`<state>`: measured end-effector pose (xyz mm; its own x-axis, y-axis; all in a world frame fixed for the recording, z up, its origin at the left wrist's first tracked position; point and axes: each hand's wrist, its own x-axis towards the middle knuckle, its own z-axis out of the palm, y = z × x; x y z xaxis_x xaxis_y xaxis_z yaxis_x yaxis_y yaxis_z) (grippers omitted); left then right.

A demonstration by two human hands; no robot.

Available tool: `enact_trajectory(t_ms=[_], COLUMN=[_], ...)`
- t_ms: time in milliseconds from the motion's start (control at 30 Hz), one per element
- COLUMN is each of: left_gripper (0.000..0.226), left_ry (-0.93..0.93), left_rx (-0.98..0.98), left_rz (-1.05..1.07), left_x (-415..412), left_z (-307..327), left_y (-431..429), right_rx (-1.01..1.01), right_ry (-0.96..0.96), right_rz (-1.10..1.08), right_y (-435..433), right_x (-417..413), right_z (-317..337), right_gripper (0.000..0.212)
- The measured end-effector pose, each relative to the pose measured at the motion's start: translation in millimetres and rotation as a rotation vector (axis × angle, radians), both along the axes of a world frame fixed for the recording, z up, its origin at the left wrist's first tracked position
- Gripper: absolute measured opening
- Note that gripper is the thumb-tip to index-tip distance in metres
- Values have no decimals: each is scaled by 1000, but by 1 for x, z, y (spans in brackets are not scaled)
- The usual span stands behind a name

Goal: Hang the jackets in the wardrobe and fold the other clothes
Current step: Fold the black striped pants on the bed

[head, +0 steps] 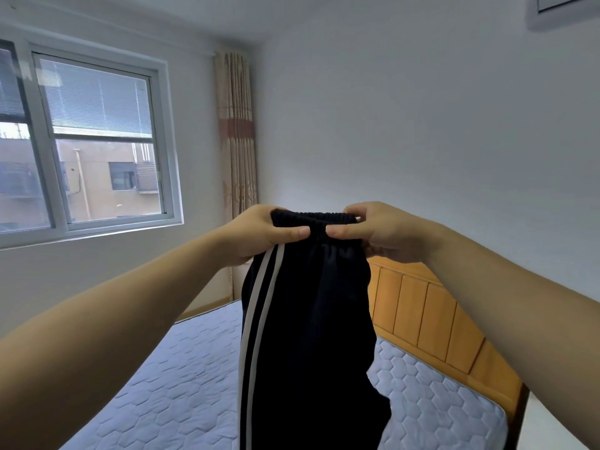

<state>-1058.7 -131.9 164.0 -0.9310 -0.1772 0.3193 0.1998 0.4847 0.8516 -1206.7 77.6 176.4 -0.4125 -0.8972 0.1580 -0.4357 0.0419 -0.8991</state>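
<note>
the dark track trousers (308, 336) hang in the air above the mattress (168, 384), held by the elastic waistband (313, 218): the left hand (259, 235) pinches its left end and the right hand (380, 232) pinches its right end, thumbs across the front with tips nearly touching. two white stripes (256, 319) run down the trousers' left edge, and the legs leave view at the bottom, so contact with the mattress cannot be told. quilted mattress surface shows on both sides of the trousers, bounded by the wooden headboard (422, 316) along its right edge
</note>
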Motion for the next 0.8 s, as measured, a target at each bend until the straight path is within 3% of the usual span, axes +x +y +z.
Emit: enact_trajectory(t_ms=[133, 267, 400, 500, 600, 700, 800], left_gripper=[26, 30, 24, 40, 46, 50, 50], left_ry=[-21, -64, -60, -30, -22, -39, -95], left_rx=[-32, 59, 148, 175, 164, 55, -27], left_rz=[47, 36, 19, 46, 64, 90, 78], left_x=[1, 0, -4, -12, -21, -36, -58], left_z=[-2, -3, -10, -16, -20, -22, -25], left_y=[3, 5, 11, 16, 17, 15, 11], right_rx=[-145, -214, -116, 30, 165, 138, 80], right_ry=[-119, -233, -311, -245, -153, -112, -188], right_rz=[-88, -177, -178, -202, -150, -161, -129], right_y=[-7, -13, -10, -1, 7, 14, 16], right_x=[9, 16, 18, 13, 9, 0, -21], right_z=[-16, -28, -47, -61, -74, -84, -91], right_gripper=[45, 59, 52, 64, 60, 47, 46])
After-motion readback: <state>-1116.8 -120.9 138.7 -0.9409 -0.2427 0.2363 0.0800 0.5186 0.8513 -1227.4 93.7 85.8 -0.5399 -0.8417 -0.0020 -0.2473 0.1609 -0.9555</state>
